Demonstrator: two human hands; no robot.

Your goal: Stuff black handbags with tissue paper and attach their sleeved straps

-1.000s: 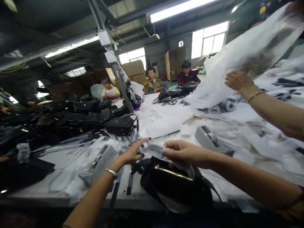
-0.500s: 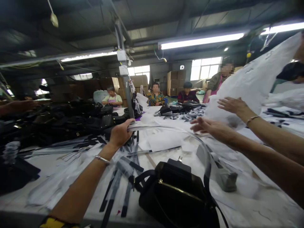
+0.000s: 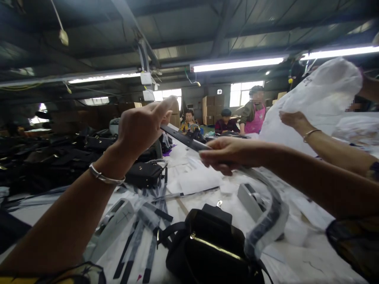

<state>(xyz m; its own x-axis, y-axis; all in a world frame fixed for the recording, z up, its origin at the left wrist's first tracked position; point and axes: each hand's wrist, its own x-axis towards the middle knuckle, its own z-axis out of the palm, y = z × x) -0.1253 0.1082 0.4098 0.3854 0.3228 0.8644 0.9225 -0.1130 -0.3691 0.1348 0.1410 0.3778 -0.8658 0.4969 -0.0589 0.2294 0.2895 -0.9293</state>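
Observation:
A black strap with punched holes (image 3: pixel 185 140) stretches between my two hands. My left hand (image 3: pixel 142 124), raised at the left, pinches its upper end. My right hand (image 3: pixel 227 154) is closed around the strap lower down, fingers wrapped over it. Past my right hand, the strap's plastic-wrapped length (image 3: pixel 271 217) curves down to a black bag (image 3: pixel 204 248) at the table's front. That bag has a gold zipper (image 3: pixel 217 246) and lies below my hands. Part of the strap is hidden by my right hand.
Wrapped strips (image 3: pixel 148 232) and grey dispensers (image 3: pixel 114 221) lie on the white table. Black bags (image 3: pixel 145 173) are heaped at the left. At the right, another person's hand (image 3: pixel 296 120) holds a large white plastic bag (image 3: pixel 322 94). Several people sit or stand beyond.
My left hand has risen with the strap end. My right hand, earlier with spread fingers, has closed on the strap. The co-worker's plastic bag has shifted and bunched up.

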